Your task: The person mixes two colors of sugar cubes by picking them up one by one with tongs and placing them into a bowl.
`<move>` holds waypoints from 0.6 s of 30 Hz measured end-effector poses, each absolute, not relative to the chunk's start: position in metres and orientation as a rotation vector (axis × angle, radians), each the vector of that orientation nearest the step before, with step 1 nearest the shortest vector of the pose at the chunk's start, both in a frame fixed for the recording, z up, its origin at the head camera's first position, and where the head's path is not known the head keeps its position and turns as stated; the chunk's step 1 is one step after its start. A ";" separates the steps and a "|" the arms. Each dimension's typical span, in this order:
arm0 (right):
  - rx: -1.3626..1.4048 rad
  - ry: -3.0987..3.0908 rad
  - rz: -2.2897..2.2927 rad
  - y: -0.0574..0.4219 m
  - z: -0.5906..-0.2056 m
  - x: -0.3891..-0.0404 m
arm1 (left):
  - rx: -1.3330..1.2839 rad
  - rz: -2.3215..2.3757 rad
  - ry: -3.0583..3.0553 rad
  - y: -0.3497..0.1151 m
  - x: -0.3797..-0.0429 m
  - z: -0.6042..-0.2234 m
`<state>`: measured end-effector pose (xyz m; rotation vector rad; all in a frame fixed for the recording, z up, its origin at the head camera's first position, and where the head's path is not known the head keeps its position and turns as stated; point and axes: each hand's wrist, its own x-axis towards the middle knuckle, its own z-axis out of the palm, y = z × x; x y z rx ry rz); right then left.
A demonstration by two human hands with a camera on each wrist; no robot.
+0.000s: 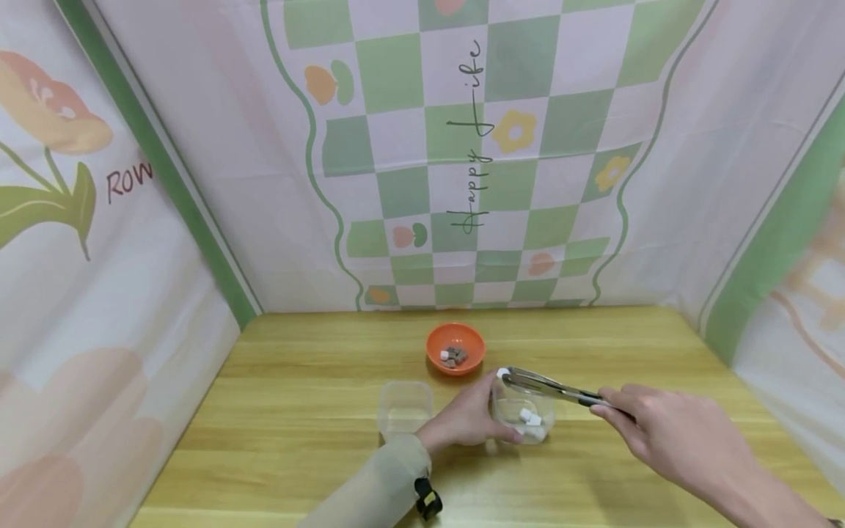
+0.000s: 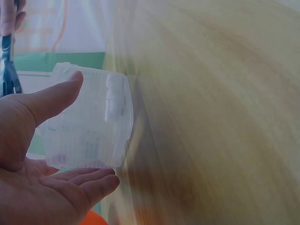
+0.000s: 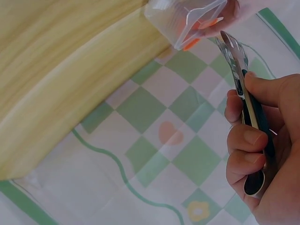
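My left hand [image 1: 465, 416] grips a clear plastic container [image 1: 507, 409], thumb on one side and fingers on the other in the left wrist view. Several white cubes [image 1: 533, 419] lie inside it. My right hand [image 3: 272, 140] holds a pair of metal tongs [image 3: 255, 112] with dark grips, squeezed nearly together. In the head view the tong tips are over the container's far left edge, with a white cube [image 1: 503, 373] at them. Beyond the hands stands an orange bowl [image 1: 455, 332] with several grey-brown cubes [image 1: 457, 358] and one white cube [image 1: 444, 355].
A second clear container [image 1: 404, 396] stands left of the held one, partly behind my left forearm. The wooden table [image 1: 297, 411] is bounded by a patterned cloth [image 1: 462, 176] at the back and sides. A black band [image 1: 428, 499] is on my left sleeve.
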<state>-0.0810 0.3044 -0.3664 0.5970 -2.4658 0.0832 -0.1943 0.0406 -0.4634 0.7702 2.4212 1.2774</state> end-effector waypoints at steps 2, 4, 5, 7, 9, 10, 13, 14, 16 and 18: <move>0.603 -2.456 0.079 0.302 -0.365 -0.083 | 0.760 1.279 2.419 0.040 -0.194 -0.463; 0.609 -2.450 0.080 0.300 -0.364 -0.085 | 0.747 1.265 2.426 0.039 -0.194 -0.463; 0.610 -2.447 0.081 0.299 -0.364 -0.086 | 0.740 1.255 2.433 0.039 -0.194 -0.463; 0.618 -2.441 0.085 0.298 -0.363 -0.089 | 0.725 1.230 2.454 0.040 -0.194 -0.463; 0.623 -2.444 0.087 0.296 -0.361 -0.092 | 0.717 1.211 2.468 0.040 -0.194 -0.463; 0.628 -2.443 0.088 0.296 -0.360 -0.094 | 0.715 1.206 2.470 0.040 -0.194 -0.463; 0.633 -2.450 0.084 0.293 -0.357 -0.100 | 0.713 1.208 2.468 0.040 -0.194 -0.462; 0.629 -2.455 0.084 0.293 -0.355 -0.102 | 0.712 1.208 2.467 0.040 -0.194 -0.462; 0.625 -2.462 0.086 0.291 -0.354 -0.106 | 0.710 1.209 2.464 0.040 -0.193 -0.461; 0.615 -2.475 0.085 0.288 -0.353 -0.110 | 0.708 1.209 2.467 0.040 -0.192 -0.460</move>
